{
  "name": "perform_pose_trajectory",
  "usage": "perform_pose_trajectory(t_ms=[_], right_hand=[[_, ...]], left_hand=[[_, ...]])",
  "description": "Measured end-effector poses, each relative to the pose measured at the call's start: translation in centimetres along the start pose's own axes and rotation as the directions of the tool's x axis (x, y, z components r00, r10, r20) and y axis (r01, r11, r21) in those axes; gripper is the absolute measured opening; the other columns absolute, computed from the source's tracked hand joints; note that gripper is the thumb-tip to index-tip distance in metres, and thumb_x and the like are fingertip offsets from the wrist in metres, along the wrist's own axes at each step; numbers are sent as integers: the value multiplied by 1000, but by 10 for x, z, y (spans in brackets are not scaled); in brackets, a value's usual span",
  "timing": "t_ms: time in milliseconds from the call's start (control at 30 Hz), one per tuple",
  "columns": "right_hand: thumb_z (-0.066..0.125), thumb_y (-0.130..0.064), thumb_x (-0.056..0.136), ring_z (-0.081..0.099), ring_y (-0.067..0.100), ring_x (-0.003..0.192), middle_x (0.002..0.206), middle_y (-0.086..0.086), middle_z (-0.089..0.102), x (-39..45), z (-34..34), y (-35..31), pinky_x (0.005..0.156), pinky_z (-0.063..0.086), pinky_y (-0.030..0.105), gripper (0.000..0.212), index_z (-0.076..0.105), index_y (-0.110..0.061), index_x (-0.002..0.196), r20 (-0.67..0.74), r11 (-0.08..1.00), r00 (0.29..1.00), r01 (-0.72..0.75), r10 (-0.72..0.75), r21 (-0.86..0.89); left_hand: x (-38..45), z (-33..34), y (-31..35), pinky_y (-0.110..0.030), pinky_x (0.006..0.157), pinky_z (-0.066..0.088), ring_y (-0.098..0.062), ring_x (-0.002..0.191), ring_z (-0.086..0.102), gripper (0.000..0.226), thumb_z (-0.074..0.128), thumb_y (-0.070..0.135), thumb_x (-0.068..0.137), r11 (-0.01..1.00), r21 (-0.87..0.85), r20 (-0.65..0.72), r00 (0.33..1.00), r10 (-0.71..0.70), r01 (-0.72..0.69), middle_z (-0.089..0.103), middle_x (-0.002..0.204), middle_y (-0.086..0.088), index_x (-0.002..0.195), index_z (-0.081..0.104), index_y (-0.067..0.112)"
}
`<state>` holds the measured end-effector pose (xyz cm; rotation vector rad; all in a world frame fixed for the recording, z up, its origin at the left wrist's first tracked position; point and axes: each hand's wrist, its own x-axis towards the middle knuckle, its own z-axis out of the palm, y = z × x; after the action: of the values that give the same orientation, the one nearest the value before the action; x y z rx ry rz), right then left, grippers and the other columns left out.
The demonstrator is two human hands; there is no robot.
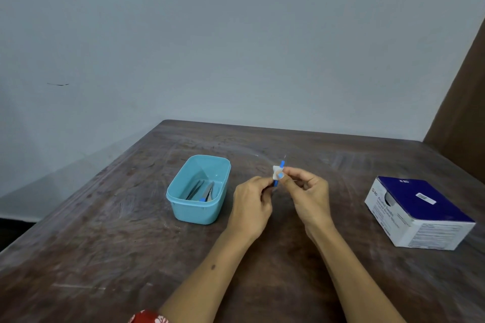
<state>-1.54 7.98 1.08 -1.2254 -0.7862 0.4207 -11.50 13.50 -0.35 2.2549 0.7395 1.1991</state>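
A plain, bare room: scuffed wooden table [105, 244], blank grey wall [236, 34], swab box [420, 212].

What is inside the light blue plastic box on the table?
In the light blue box lie a few thin grey metal tools; one has a blue part. The near wall covers their lower ends, so their number and kind are unclear.

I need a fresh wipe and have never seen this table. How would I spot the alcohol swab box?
Look at the scuffed brown wooden table, then its right side, beyond the right hand. The alcohol swab box sits there alone: white cardboard with a dark blue top, unlike the open teal plastic container left of the left hand.
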Motion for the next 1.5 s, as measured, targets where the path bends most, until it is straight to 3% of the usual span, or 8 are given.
perform_pose_trajectory(t_ms=[167, 267, 633, 833, 1000, 1200, 1333, 1500], right_hand=[[73, -9, 78, 60, 20, 67, 72, 10, 70, -1, 3, 2, 66, 50, 37, 15, 71, -24, 76, -47, 999, 999, 16, -18, -44], [73, -18, 80, 57, 16, 62, 71, 10, 69, 1, 0, 5, 60, 47, 34, 5, 73, -21, 82, -177, 996, 982, 50, -62, -74], [76, -18, 76, 49, 7, 51, 60, 1, 60, 1, 2, 6, 54, 43, 26, 12, 70, -28, 74, -308, 988, 941, 110, -138, -108], [77, -16, 75, 53, 5, 51, 62, 2, 65, -3, 5, 7, 53, 47, 22, 8, 72, -22, 78, -227, 990, 969, 69, -97, -127], [75, -20, 78, 49, 9, 52, 65, 5, 61, 1, 2, 5, 55, 42, 30, 10, 71, -29, 75, -371, 987, 915, 132, -156, -91], [75, -16, 78, 56, 6, 56, 65, -1, 68, 0, 5, 7, 54, 46, 22, 5, 73, -17, 83, -283, 995, 955, 66, -86, -78], [74, -17, 79, 61, 6, 64, 73, -3, 70, 1, 3, 6, 61, 49, 18, 8, 73, -14, 87, -343, 994, 933, 95, -106, -50], [75, -19, 79, 61, 9, 61, 72, 1, 71, -1, 5, 8, 58, 48, 24, 8, 74, -16, 86, -280, 995, 955, 83, -96, -58]], left_hand=[[-1, 0, -1, -21, 75, 51, -8, 80, 61, 26, 57, 2, 86, 1000, -3, 39, 999, -16, 16, 69, 90, -3, 106, 70, 13], [-1, 2, -1, -20, 78, 50, -8, 83, 60, 27, 58, 5, 87, 999, 4, 91, 995, -33, 33, 69, 94, -4, 110, 68, 13], [-2, 2, 0, -6, 74, 42, -5, 84, 59, 28, 59, 5, 87, 1000, 25, 53, 999, 3, -5, 68, 97, -3, 112, 67, 13], [-1, 0, -2, -6, 71, 42, -7, 82, 60, 29, 59, 5, 87, 999, 50, 19, 1000, 8, -9, 69, 94, -2, 113, 67, 14], [-2, 2, 0, -20, 74, 48, -7, 78, 57, 28, 58, 4, 87, 998, 49, 63, 998, 28, -32, 66, 89, -3, 111, 68, 14], [-1, 0, -4, -8, 72, 42, -5, 81, 58, 30, 57, 3, 87, 998, 60, 42, 999, 14, -17, 68, 93, -2, 112, 68, 14], [-1, 1, -2, -14, 74, 46, -7, 81, 59, 29, 57, 3, 86, 997, 60, 53, 998, 35, -38, 68, 93, -2, 111, 68, 14], [-1, 0, -3, -6, 75, 41, -7, 86, 60, 29, 58, 4, 87, 996, 72, 13, 999, 43, -44, 69, 97, -2, 113, 67, 13]])
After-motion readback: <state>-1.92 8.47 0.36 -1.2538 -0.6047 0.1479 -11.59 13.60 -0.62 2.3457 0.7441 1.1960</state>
